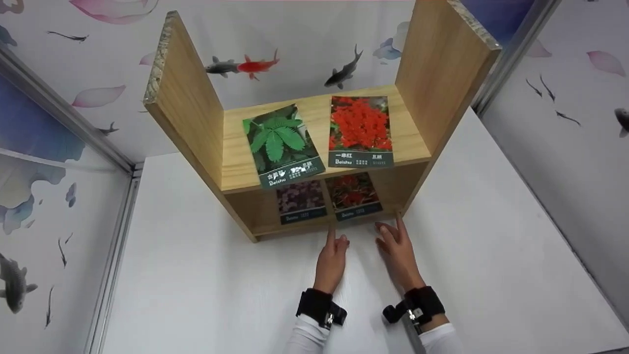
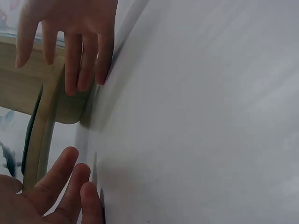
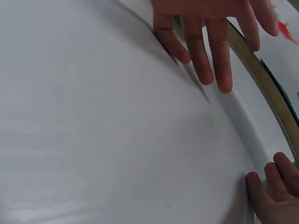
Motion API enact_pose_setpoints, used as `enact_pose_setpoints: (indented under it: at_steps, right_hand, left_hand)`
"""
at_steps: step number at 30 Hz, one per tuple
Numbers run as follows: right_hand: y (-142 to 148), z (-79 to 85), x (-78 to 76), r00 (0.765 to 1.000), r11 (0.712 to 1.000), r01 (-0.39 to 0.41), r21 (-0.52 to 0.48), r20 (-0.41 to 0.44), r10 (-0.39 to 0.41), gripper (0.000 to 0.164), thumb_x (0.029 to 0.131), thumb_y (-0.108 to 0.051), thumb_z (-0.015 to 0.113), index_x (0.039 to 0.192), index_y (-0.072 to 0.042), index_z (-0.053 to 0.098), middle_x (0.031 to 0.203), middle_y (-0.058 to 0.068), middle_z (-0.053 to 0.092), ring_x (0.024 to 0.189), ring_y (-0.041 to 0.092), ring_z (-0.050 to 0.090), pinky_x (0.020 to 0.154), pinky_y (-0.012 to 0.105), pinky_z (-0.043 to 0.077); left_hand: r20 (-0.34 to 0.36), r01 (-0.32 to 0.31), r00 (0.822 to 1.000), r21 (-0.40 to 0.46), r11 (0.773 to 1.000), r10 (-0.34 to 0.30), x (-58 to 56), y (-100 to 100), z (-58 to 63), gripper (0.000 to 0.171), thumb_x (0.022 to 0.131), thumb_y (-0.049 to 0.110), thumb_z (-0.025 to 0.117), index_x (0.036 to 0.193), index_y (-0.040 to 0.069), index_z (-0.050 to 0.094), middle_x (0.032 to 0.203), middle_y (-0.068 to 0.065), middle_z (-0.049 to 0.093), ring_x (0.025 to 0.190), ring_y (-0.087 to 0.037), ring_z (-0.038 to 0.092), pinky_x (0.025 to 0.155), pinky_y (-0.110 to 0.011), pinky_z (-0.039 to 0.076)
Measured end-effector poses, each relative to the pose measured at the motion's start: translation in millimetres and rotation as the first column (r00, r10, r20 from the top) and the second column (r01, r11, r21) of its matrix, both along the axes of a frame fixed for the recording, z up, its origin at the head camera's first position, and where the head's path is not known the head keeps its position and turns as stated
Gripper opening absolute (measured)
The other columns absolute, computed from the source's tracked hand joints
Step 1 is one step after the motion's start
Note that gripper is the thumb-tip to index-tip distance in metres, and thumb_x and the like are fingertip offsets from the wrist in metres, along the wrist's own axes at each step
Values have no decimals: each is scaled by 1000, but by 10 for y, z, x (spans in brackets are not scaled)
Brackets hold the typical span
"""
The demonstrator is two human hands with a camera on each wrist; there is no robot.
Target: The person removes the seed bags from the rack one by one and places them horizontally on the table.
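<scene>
A small wooden shelf unit (image 1: 314, 101) stands on the white table in front of my hands. My left hand (image 1: 330, 263) is at the middle of its lower front edge, index finger extended to the board. At the lower right corner is my right hand (image 1: 399, 255), its index fingertip right at the side panel (image 1: 442, 64). Neither hand holds anything. Flat picture cards lie on the boards: a green-leaf card (image 1: 281, 140), tilted and jutting past the upper board's edge, and a red-flower card (image 1: 361, 128). Below are a purple-flower card (image 1: 300, 199) and another red-flower card (image 1: 353, 194), partly hidden.
The white table (image 1: 516, 255) spreads around the unit on both sides. Walls printed with fish and petals (image 1: 290, 29) enclose it at the back and sides, with metal frame strips (image 1: 110, 275) along their corners.
</scene>
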State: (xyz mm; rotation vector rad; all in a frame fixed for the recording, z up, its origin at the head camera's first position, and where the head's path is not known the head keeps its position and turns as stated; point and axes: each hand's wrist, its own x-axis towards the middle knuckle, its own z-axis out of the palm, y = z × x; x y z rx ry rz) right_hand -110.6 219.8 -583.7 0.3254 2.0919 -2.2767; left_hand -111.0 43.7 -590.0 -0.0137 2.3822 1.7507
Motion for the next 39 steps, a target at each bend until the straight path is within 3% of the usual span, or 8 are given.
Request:
enact_pose_setpoints:
  at_steps: [10,16,20,27,29,32,36,39]
  right_hand:
    - [94,-26,-256,998,996,-21,-86,57,26,70,89,-40,52,143,-29,10,128,18,44,115,30,47,92,44,38]
    - [103,101,-430,993,994,-68,-90,87,76,67,90,-41,48,144,-27,11,142,16,20,120,36,39,93,48,36]
    - [68,244,-510,990,992,-90,-82,102,99,63,92,-39,45,144,-26,11,143,16,17,119,37,38,94,51,33]
    - [14,306,-556,992,996,-88,-24,86,89,57,96,-32,38,144,-29,8,148,2,6,119,33,37,94,51,33]
    - [-1,285,-555,994,997,-75,-20,83,76,55,97,-29,37,144,-30,8,147,2,1,118,33,38,94,51,33]
    - [-33,267,-548,994,997,-71,-19,78,72,54,97,-28,35,144,-32,9,146,5,0,117,33,39,94,50,33]
    - [-77,280,-527,994,997,-78,-20,77,80,53,98,-26,34,144,-31,9,146,7,8,117,33,40,96,50,31]
    - [-110,293,-507,995,997,-67,-36,76,70,53,98,-21,34,144,-28,9,144,10,15,116,37,40,95,51,31]
  left_hand:
    - [25,-2,1000,-18,1000,2,-144,52,28,62,93,51,30,144,20,15,103,0,63,98,-14,56,89,-37,39]
    - [79,3,997,26,1000,-6,-249,79,53,67,91,56,29,145,20,11,102,-1,64,100,-15,57,93,-37,36]
    - [103,-22,995,42,999,18,-322,108,63,71,90,59,27,144,16,14,100,0,65,100,-14,57,95,-37,34]
    - [59,-82,995,89,993,77,-420,245,71,60,94,51,28,145,26,9,99,-6,64,94,-17,57,88,-37,39]
    - [34,-107,994,71,992,105,-450,294,80,57,95,48,28,145,26,10,114,-9,58,100,-20,55,90,-37,38]
    - [27,-130,991,89,988,128,-486,333,79,56,96,45,28,144,27,8,111,-9,60,97,-22,58,94,-36,35]
    - [15,-150,989,93,984,150,-508,336,69,53,97,40,29,144,28,8,94,-8,66,91,-21,60,94,-35,34]
    - [-15,-166,986,45,985,167,-520,337,69,51,97,38,29,144,26,13,114,-7,60,108,-19,52,97,-33,32]
